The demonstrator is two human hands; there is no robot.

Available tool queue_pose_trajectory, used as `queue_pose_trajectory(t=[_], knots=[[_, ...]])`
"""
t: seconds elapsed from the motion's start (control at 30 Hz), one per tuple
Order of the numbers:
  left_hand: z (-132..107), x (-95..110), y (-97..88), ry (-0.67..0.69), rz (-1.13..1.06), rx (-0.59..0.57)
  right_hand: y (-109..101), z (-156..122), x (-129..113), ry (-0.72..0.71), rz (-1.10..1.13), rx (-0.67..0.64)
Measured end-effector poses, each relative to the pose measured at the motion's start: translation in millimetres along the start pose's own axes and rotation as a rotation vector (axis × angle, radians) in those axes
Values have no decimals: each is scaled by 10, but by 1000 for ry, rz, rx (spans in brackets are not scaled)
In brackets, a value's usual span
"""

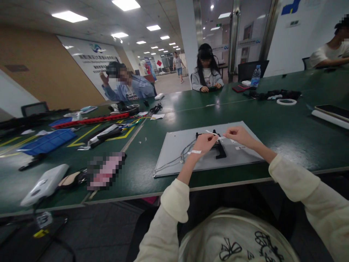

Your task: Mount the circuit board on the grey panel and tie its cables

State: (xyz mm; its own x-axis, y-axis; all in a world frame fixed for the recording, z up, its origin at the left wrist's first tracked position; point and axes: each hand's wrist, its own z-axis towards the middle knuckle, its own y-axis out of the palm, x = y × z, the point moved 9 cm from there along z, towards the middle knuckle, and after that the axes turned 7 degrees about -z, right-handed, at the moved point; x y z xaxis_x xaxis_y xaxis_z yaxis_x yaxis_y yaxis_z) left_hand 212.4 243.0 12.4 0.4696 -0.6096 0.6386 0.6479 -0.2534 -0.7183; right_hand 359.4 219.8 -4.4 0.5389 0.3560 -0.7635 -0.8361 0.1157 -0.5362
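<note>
The person sits at the near edge of a big green table (pixel 286 134). A flat grey panel (pixel 174 145) lies on the table close to that near edge, right in front of the person.

Both hands are up over the far part of the panel. The left hand (pixel 205 141) has its grip pinched tight on one end of a thin white strip (pixel 219 137). The right hand (pixel 240 135) has its grip pinched on the other end. The strip is pulled straight between the two hands, just above a black bracket (pixel 220 150) that sits on the panel. Another small white piece (pixel 194 151) is stuck across the left wrist. Thin wires (pixel 181 155) run from the bracket toward the left side of the panel.

A blue tray (pixel 47 142) sits well off toward the left edge of the table. I cannot tell what is in it. A long red bar (pixel 92 120) lies just behind the tray. A water bottle (pixel 255 75) stands upright near the far edge. It is too small to tell how full it is. A white ring (pixel 286 102) lies flat on the table, near the bottle and to its right.

Another person (pixel 207 74) sits at the far edge with both hands on a small dark thing.
</note>
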Motion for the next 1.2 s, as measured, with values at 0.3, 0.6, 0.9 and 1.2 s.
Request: queue_pose_trajectory(t=[0.3,0.6,0.9,1.2], knots=[[-222,9,213,-91,365,-90,100,-192,32,-15,-512,-10],[-239,-27,212,-96,421,-90,149,-193,43,32,-589,-30],[-324,-45,235,-179,481,-88,158,-210,32,23,-612,-41],[-359,-3,256,-241,561,-111,312,-214,27,38,-867,-136]])
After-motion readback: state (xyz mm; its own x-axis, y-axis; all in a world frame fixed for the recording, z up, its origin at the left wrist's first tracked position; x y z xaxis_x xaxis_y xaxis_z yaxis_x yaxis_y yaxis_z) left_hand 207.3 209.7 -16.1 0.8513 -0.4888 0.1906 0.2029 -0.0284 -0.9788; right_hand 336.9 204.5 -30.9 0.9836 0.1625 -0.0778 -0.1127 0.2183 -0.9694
